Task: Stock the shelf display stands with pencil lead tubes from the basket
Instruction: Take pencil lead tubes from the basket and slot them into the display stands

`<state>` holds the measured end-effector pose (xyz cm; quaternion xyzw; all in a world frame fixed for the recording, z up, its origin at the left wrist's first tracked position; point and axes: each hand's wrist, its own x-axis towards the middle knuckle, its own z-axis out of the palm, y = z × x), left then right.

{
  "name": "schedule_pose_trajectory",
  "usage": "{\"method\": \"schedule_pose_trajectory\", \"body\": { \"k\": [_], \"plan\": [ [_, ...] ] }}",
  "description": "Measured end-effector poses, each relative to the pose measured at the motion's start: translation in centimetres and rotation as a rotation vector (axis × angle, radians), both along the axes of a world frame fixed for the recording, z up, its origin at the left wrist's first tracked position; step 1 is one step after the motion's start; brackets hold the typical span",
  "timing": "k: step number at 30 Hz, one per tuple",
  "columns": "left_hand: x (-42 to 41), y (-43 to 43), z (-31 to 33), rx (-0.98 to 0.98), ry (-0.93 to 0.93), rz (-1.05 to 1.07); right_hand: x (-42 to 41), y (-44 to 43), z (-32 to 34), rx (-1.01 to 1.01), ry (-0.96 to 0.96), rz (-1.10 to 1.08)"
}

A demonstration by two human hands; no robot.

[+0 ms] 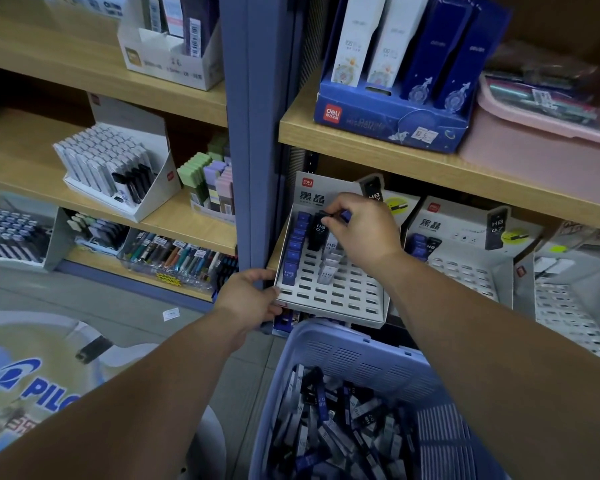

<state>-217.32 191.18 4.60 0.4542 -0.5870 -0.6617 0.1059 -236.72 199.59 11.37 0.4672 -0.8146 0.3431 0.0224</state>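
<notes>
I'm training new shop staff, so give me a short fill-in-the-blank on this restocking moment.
1. The left hand steadies the display stand by its front-left ____.
2. The right hand works at the stand's ____ rows.
3. The stand's leftmost column holds ____ tubes.
4. The loose tubes wait in a ____ basket.

Missing words: corner; back; blue; blue

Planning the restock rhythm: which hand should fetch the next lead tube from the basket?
Right. The left hand is steadying the display stand by its front corner; the right hand, seating a tube up top, hangs directly above the basket.
</notes>
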Motion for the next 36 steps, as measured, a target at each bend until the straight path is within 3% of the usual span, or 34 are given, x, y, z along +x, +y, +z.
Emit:
{"method": "schedule_pose_trajectory", "body": {
  "k": [13,16,18,22,25,28,30,33,36],
  "plan": [
    [-0.1,0.1,0.6,0.011,-0.009,0.016,-0.2,-0.2,0.2,0.116,-0.043,0.071],
    [-0.5,0.2,0.5,0.032,-0.005,0.049,0.0,0.6,0.5,0.06,-0.112,0.02],
    [-0.8,0.3,0.6,0.051,0.006,0.055,0.3,1.8,1.3,-0.047,-0.339,-0.076],
    [-1.7,0.8,0.8,0.082,-0.037,0.044,1.3,5.4,3.7,-0.352,-1.068,-0.113],
    [-1.6,1.4,1.7,-0.234,-0.196,0.103,2.1,8.2,5.1,-0.554,-1.35,-0.079],
    [-1.2,3.1,4.7,-0.567,-0.191,0.176,3.3,9.9,6.3,-0.685,-1.429,-0.101],
    [-1.1,5.1,7.7,-0.435,-0.047,0.08,4.2,10.5,6.8,-0.757,-1.461,-0.1],
    [-0.4,8.7,11.2,0.012,0.16,-0.291,5.6,10.9,7.2,-0.826,-1.472,-0.096],
    [0.3,11.9,11.8,0.118,0.271,-0.427,7.1,10.8,7.1,-0.838,-1.455,-0.112]
  ]
}}
